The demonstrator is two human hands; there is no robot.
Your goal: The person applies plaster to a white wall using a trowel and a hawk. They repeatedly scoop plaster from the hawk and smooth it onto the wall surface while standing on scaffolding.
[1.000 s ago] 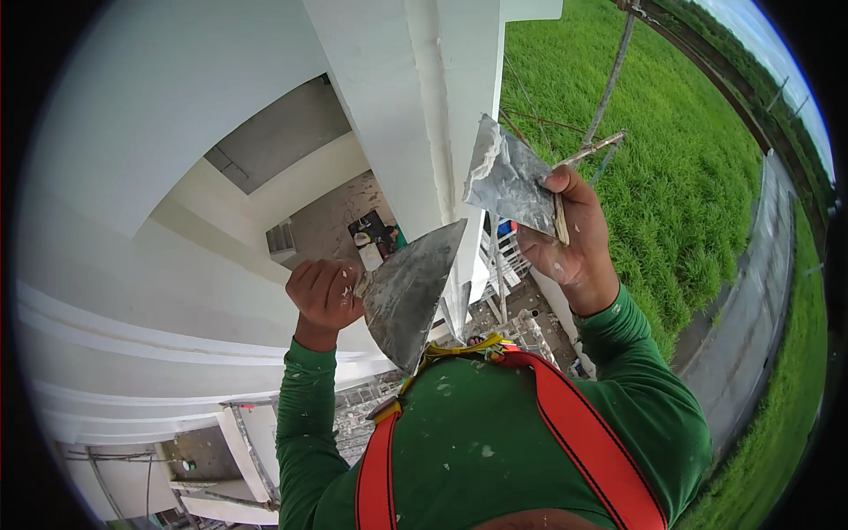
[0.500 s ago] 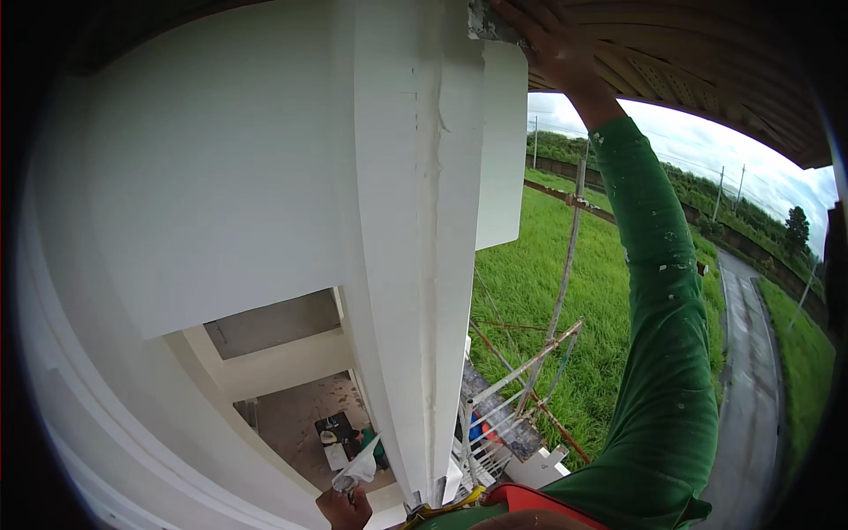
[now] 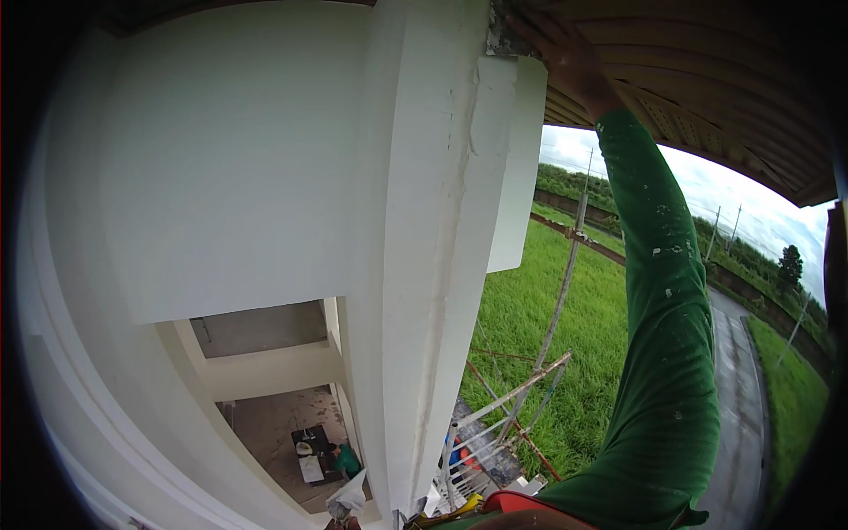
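My right hand (image 3: 570, 62) is raised at the top, closed on a metal putty blade (image 3: 505, 35) pressed at the upper end of the white wall edge (image 3: 446, 177), just under the brown roof soffit (image 3: 707, 62); its fingertips are dim in shadow. A fresh-looking pale filler strip (image 3: 488, 115) runs down from below the blade. At the lower edge my left hand (image 3: 341, 522) is mostly out of frame, gripping a wide metal scraper (image 3: 346, 496) that catches the light and looks partly smeared with white.
Rusty scaffold poles (image 3: 556, 291) stand right of the wall, over grass (image 3: 530, 336), beside a road (image 3: 738, 371). Below, through an opening in the white structure, another person in green (image 3: 344, 459) is beside a black board (image 3: 309, 435) on a floor. A red harness strap (image 3: 521, 502) crosses my chest.
My right hand rose from chest height to the top with its blade, and has shifted slightly right since. My left hand sank to the lower edge. The view tilted up toward the soffit.
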